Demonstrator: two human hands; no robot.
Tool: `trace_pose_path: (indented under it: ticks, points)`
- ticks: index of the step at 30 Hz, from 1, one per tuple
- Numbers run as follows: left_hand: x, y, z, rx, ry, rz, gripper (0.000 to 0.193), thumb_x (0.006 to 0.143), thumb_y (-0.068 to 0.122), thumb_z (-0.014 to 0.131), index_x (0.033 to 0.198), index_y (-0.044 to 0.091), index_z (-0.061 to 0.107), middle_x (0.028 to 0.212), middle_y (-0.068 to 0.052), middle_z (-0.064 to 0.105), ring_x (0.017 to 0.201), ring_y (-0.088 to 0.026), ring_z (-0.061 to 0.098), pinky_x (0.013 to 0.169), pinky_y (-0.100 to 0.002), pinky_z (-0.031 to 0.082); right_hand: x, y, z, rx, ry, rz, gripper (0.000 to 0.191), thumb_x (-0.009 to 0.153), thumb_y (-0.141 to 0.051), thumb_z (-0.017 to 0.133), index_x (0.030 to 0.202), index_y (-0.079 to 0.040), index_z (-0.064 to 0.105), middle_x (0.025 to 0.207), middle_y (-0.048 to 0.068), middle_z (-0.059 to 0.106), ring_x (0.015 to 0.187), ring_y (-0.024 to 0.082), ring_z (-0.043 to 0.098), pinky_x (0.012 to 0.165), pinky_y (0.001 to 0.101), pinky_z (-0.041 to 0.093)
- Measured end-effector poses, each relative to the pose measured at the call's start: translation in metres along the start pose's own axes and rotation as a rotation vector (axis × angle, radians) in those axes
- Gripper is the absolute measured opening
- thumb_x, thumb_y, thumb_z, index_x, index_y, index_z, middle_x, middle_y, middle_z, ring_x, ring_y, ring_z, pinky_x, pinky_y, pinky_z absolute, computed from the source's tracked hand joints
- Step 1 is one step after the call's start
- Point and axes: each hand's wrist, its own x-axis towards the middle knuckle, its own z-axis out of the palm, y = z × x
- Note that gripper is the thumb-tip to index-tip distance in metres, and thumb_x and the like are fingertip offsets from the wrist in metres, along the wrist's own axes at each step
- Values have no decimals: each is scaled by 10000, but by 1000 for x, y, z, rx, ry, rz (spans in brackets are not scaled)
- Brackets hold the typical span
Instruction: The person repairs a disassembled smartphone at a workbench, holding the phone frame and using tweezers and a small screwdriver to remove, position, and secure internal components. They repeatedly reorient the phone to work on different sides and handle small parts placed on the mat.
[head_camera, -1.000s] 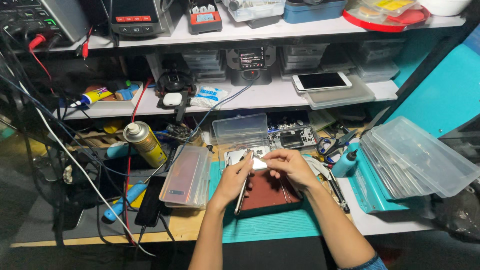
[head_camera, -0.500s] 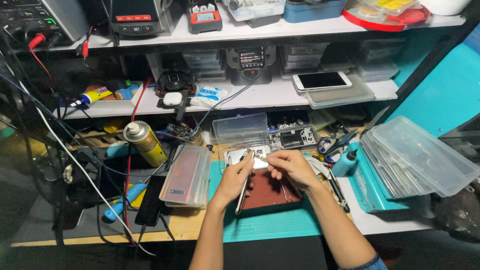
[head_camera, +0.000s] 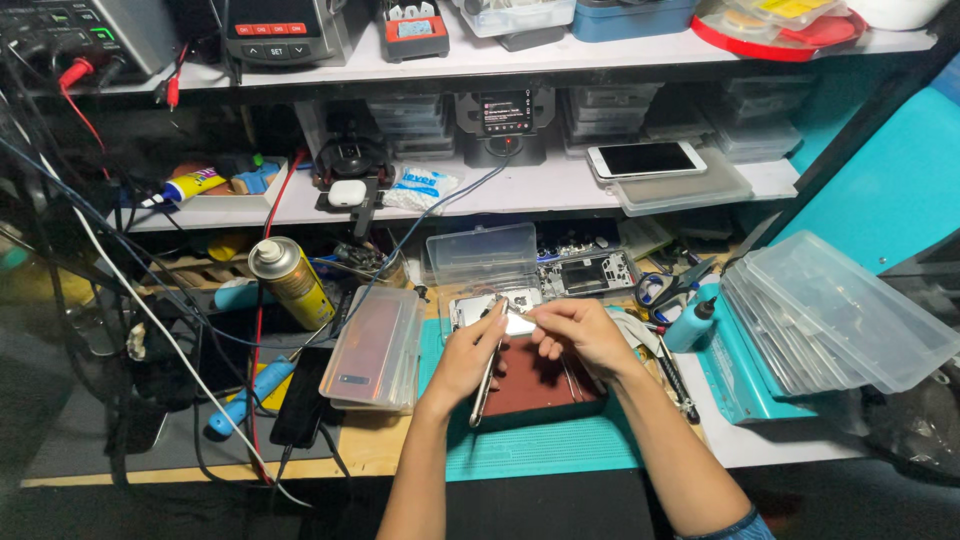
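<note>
The opened phone (head_camera: 535, 385), dark red inside, lies on the teal mat (head_camera: 560, 455) at the front of the surface, its long axis running away from the person. The left hand (head_camera: 468, 358) rests on the phone's left edge, its grip closed on a slim metal tool (head_camera: 490, 362) that runs along that edge, tip toward the far end. The right hand (head_camera: 580, 332) sits over the phone's far end, its grip pinched on a small pale part (head_camera: 520, 324) just right of the tool's tip; the two hands nearly meet there. Both forearms come up from below, wrists bent down. Left of the phone stands a stack of clear cases (head_camera: 375, 350); beyond it, an open clear box (head_camera: 482, 255); far right of it, stacked clear lids (head_camera: 840, 320)
</note>
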Motion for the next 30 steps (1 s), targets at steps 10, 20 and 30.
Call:
trace_pose_path:
  ticks: [10, 20, 30]
  points:
    - [7, -18, -3, -110, -27, -15, 563, 998, 421, 529, 1525, 226, 497, 987, -76, 649, 671, -152, 674, 501, -323, 604, -6, -6, 9, -35, 31, -88, 195, 943, -54, 685, 1101, 56, 718, 841, 104, 732, 644, 128, 689, 566, 239, 553]
    - [9, -40, -26, -697, -179, -48, 818, 1116, 616, 276, 1431, -81, 567, 1162, -320, 670, 821, -335, 732, 697, -410, 634, 5, -5, -4, 49, 15, -100, 277, 1004, -44, 555, 1219, 53, 699, 962, 118, 704, 814, 151, 693, 706, 270, 570]
    - [-8, -28, -41, -1007, -188, -46, 574, 1003, 255, 349, 1428, -117, 450, 1358, -261, 617, 1093, -386, 699, 904, -498, 611, 31, -4, 2, 50, -25, -110, 400, 921, 9, 642, 1321, 10, 642, 1043, 98, 710, 894, 157, 694, 841, 291, 584]
